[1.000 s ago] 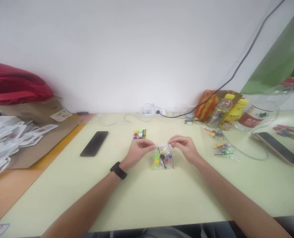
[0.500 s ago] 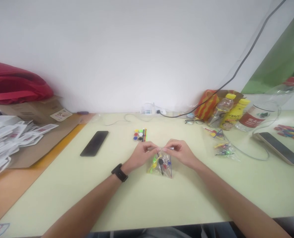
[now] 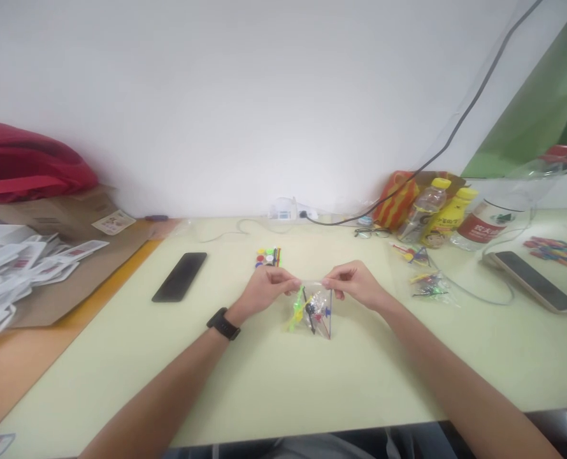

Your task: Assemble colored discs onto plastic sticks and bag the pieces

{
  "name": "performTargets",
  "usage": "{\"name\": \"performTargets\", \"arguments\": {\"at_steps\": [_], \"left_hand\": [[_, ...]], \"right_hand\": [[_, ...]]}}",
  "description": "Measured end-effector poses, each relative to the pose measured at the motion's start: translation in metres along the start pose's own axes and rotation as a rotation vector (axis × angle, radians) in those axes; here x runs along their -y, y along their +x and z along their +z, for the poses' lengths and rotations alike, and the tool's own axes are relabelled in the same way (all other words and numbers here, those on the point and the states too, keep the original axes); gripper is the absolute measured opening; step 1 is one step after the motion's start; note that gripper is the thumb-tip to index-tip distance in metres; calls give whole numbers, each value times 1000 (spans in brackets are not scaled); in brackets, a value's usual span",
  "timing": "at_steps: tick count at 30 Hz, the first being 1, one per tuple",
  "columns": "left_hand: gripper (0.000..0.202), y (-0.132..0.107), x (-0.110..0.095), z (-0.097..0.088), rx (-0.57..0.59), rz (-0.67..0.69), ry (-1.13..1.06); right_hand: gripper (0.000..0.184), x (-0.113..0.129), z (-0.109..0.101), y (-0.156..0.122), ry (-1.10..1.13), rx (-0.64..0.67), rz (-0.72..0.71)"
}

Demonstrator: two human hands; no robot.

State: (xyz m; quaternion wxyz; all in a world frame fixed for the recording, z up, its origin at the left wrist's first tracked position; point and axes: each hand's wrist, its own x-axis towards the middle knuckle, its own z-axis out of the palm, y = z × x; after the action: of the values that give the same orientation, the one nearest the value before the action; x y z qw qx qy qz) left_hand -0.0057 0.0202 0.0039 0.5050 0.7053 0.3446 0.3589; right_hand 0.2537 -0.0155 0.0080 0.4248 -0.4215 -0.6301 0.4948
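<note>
A clear plastic bag (image 3: 318,312) with small coloured plastic pieces inside hangs between my two hands, just over the table. My left hand (image 3: 267,287), with a black watch on its wrist, pinches the bag's upper left corner. The upper right corner is pinched by my right hand (image 3: 355,284). Green, yellow, black, red and blue parts show through the film. Just beyond my left hand lies a small group of coloured discs and thin sticks (image 3: 267,257), partly hidden by the hand.
Left of my hands lies a black phone (image 3: 179,276); a cardboard box (image 3: 68,213) and white packets (image 3: 20,268) are farther left. On the right are two more filled bags (image 3: 429,285), bottles (image 3: 443,220), another phone (image 3: 532,280) and a cable (image 3: 479,299).
My hands have moved apart along the bag's top edge, from close together at the middle out to its corners. The bag now hangs more spread out.
</note>
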Motion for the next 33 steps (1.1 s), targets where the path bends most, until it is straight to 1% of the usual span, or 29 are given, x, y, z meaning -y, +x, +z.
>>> {"name": "performTargets", "arguments": {"at_steps": [3,6,8,11,14,17,21,26,28,30,33], "left_hand": [[31,-1,-1,1,3,-6,-22],[29,-3,-4,7,-2,-5,-58],[28,-6,-6,13,-14,-1,-79],[26,-9,-7,20,-28,13,-87],[25,-10,-6,20,-27,12,-80],[24,-8,-5,14,-50,-9,-65],[25,-5,-4,6,-111,-25,-70],[23,-4,-2,7,-110,-5,6],[23,-4,0,8,-116,10,40],[23,-4,2,9,-139,22,74],[21,-5,6,10,-152,36,164]], "right_hand": [[45,1,-4,-1,-7,-7,13],[47,3,-3,-2,4,-50,-12],[41,5,3,-3,43,-51,-46],[31,7,16,-4,32,5,-88],[26,5,24,-2,-34,-50,-94],[25,1,19,1,-47,-105,-100],[24,1,8,2,-66,-108,-116],[23,5,1,-1,-158,-134,-195],[21,5,-5,-1,-240,-203,-251],[17,3,-13,-2,-369,-336,-338],[13,-1,-27,-3,-617,-552,-532]]}}
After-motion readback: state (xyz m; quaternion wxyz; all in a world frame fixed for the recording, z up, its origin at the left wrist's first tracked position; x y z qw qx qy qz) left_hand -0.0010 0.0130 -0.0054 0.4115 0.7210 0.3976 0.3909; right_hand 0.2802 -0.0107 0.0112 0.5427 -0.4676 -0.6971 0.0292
